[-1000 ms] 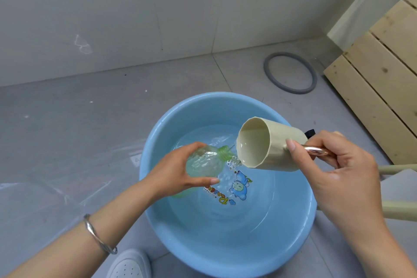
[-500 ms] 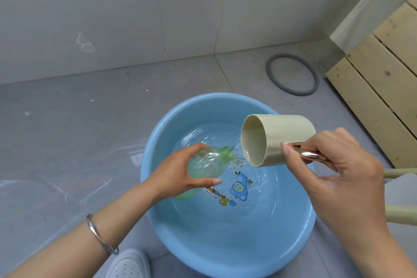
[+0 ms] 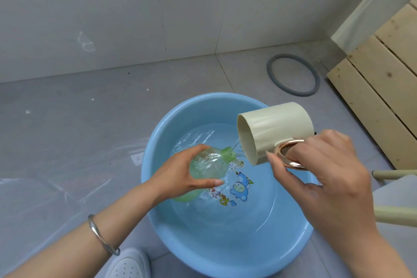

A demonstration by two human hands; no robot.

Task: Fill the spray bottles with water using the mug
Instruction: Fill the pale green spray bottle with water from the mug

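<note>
Two hands work over a round blue basin [image 3: 203, 255] that stands on a grey tiled floor, its far rim well clear of the wall. Open floor lies to the left, partly under clear plastic sheeting [image 3: 45, 187]. To the right the room is tighter: a slatted wooden panel [image 3: 383, 88] and two cream tube legs [image 3: 394, 174] stand near the basin's right rim, and a grey rubber ring [image 3: 293, 93] lies on the floor beyond it. A white shoe [image 3: 130, 264] sits just beside the near rim.

Inside the rim, the left hand [image 3: 180, 174], a silver bangle [image 3: 99, 235] on its wrist, wraps fingers and thumb round the belly of a clear green spray bottle [image 3: 209, 165]. The bottle is tilted, its long axis running from lower left to upper right. Its base dips toward the water and its open neck points up and right at the mug.

The cream mug [image 3: 273, 128] hangs above the basin's right side, tipped almost onto its side. Its long axis runs roughly left to right, and its mouth faces left and down, just beside the bottle's neck. Thin threads of water show between its lower lip and the neck. The right hand [image 3: 327, 171] grips the mug's rose-gold handle [image 3: 291, 156], fingers curled through it.
</note>
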